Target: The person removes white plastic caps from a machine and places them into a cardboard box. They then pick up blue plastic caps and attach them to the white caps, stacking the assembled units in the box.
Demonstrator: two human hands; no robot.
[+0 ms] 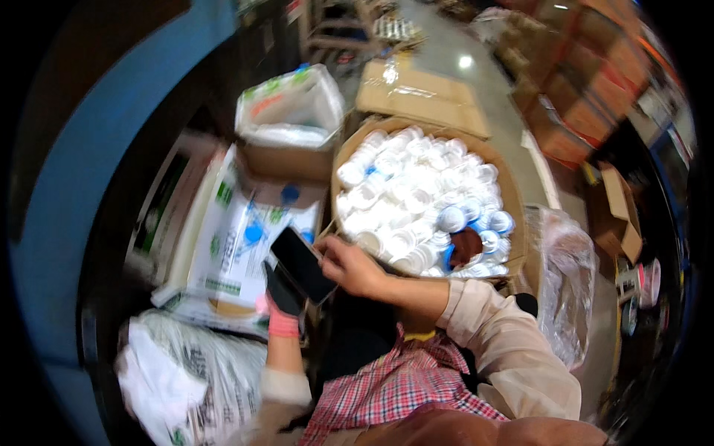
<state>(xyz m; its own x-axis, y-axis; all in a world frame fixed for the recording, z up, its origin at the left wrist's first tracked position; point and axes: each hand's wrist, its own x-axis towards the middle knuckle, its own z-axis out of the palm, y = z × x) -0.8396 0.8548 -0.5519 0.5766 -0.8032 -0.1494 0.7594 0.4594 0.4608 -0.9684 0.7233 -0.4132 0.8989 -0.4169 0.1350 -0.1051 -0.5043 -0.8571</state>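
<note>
My left hand (282, 291), in a black glove with a pink cuff, holds a black smartphone (303, 265) with its dark screen facing up. The bare fingers of my right hand (351, 265) are curled at the phone's right edge, touching it. Just beyond my right forearm stands a large cardboard box (513, 175) heaped with white plastic lids (416, 197), a few of them blue. A dark reddish-brown piece (467, 247) lies among the lids. Left of the phone is an open carton (286, 163) with white printed sheets and blue round pieces (253, 233) in it.
A white plastic bag (290, 108) stands behind the open carton. At lower left lies a bulging clear bag (190, 379). Clear plastic wrap (565, 286) hangs right of the lid box. Stacked brown cartons (587, 97) rise at far right, and a flat cardboard flap (420, 97) lies behind.
</note>
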